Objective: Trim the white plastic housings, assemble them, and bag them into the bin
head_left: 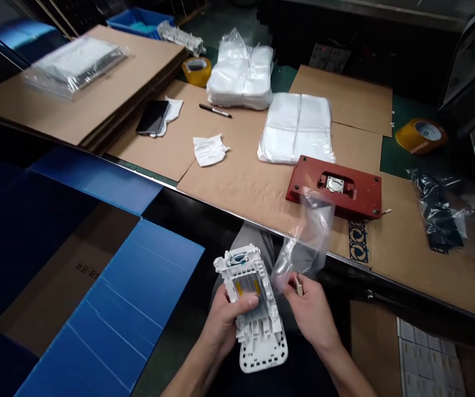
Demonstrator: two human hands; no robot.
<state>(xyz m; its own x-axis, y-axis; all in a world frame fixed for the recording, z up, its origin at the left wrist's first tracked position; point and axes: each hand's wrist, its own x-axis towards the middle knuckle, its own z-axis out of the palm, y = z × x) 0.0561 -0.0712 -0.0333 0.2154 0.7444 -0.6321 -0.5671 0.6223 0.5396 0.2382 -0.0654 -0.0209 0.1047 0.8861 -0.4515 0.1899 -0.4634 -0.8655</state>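
My left hand (223, 325) grips a white moulded plastic housing (260, 344) from below, with yellow parts visible inside it. My right hand (309, 314) pinches the edge of a clear plastic bag (306, 240), which rises towards the table. A small beige tab (299, 286) shows between those fingers, but I cannot tell what it is. Beyond the bag, a red block with a metal centre piece (332, 187) lies at the table's edge. A stack of white plastic bags (295, 129) lies just behind it.
Cardboard sheets (229, 187) cover the table. On them are a phone (152, 117), a marker (215, 110), a white cloth (209, 150) and a yellow tape roll (196, 71). An open blue corrugated box (109, 275) stands to my left, and a black-printed plastic bag (438, 212) lies right.
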